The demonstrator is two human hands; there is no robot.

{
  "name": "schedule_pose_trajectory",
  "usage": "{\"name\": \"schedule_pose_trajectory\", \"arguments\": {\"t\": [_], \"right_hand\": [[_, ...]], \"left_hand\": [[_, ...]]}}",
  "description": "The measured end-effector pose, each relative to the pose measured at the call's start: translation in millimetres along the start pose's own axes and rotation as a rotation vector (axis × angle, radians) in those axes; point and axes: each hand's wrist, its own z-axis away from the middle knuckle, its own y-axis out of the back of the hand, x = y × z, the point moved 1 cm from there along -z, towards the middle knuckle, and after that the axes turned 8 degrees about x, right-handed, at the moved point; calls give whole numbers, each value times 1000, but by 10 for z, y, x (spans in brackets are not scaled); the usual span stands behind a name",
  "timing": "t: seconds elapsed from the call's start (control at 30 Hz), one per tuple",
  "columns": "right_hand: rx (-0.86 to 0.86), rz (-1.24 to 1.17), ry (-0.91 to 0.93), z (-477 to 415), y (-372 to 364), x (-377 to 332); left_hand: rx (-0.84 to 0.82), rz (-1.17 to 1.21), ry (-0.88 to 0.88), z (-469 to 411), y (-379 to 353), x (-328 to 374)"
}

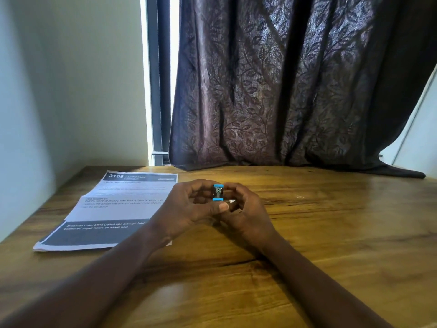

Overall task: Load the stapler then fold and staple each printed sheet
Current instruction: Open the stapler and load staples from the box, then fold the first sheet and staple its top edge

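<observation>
We see the stapler (218, 192) end-on, its long axis pointing away from us toward the curtain (295, 86), the two blue bands parted with dark metal between them, so it looks opened for loading. It sits raised above the wooden table (331, 233), pinched between both hands: our left hand (189, 209) grips its left side with the thumb laid under it, our right hand (246, 211) curls around its right side and also seems to hold a small pale sliver, perhaps staples. The printed sheets (113, 209) lie flat to the left, nearer our left hand, partly under that wrist
</observation>
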Motion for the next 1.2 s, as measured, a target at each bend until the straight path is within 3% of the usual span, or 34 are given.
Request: {"name": "schedule_pose_trajectory", "arguments": {"t": [0.5, 0.8, 0.87, 0.97, 1.2], "right_hand": [[4, 30, 17, -8, -4, -12], [-8, 34, -2, 10, -46, -12], [51, 157, 38, 11, -27, -15], [95, 542, 141, 22, 8, -43], [-58, 1165, 188, 64, -104, -112]], "left_hand": [[26, -139, -166, -47, 19, -61], [89, -17, -39, -66, 20, -101], [123, -127, -46, -104, 59, -114], [168, -458, -126, -162, 182, -65], [381, -778, -220, -61, 777, 169]]}}
